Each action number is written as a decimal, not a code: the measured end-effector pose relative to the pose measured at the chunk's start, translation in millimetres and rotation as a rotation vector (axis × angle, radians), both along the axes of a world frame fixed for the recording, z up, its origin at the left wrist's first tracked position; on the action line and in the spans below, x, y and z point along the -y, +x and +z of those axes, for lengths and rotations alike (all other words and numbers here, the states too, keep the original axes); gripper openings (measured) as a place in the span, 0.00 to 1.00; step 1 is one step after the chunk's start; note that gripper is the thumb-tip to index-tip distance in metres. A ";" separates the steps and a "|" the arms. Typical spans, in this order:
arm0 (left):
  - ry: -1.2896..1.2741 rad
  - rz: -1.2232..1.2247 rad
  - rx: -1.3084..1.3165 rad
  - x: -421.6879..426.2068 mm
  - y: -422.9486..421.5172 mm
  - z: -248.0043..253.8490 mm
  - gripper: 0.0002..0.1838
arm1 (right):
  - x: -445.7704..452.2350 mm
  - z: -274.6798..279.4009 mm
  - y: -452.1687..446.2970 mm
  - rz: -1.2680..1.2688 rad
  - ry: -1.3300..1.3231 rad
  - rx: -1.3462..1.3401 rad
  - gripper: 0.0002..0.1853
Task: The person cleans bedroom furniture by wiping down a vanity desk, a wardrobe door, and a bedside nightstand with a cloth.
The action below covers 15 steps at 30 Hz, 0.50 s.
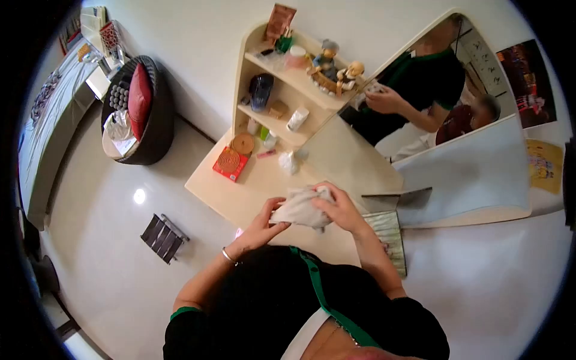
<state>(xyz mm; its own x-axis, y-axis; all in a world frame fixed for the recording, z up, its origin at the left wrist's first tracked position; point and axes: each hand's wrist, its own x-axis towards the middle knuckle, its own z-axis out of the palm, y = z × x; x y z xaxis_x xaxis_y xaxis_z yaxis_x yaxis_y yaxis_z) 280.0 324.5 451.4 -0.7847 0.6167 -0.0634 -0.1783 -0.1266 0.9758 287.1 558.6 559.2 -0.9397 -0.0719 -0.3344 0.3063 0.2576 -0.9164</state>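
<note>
A crumpled white cloth (pixel 300 207) is held between both hands, above the front part of the cream dressing table (pixel 207 183). My left hand (pixel 264 225) grips its left end, with the thumb below and the fingers on top. At the cloth's upper right, my right hand (pixel 339 207) is closed with its fingers bent over the folds. Whether anything is wrapped inside the cloth is hidden. Just beyond the hands lies a small crumpled white bundle (pixel 288 162). To the left, a red box with a coil pattern (pixel 230 164) lies near a round brown item (pixel 243 143).
Shelves (pixel 288 129) at the back hold figurines (pixel 327 65), a dark blue object (pixel 261 91) and a white tube (pixel 297 119). A tilted mirror (pixel 432 90) stands at right, reflecting people. On the floor are a wicker chair (pixel 162 129) and a folding stool (pixel 164 238).
</note>
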 end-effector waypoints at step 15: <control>0.083 -0.136 0.605 20.8 -37.0 -31.0 0.20 | 42.7 -79.0 -14.6 -0.229 -0.179 -0.007 0.28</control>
<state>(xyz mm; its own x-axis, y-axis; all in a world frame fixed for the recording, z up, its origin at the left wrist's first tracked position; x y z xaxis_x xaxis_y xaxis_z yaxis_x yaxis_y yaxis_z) 243.0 303.8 420.4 -0.5392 0.7302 -0.4197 -0.7161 -0.1352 0.6847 272.5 515.9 480.1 -0.9406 0.0850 -0.3287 0.3312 0.0166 -0.9434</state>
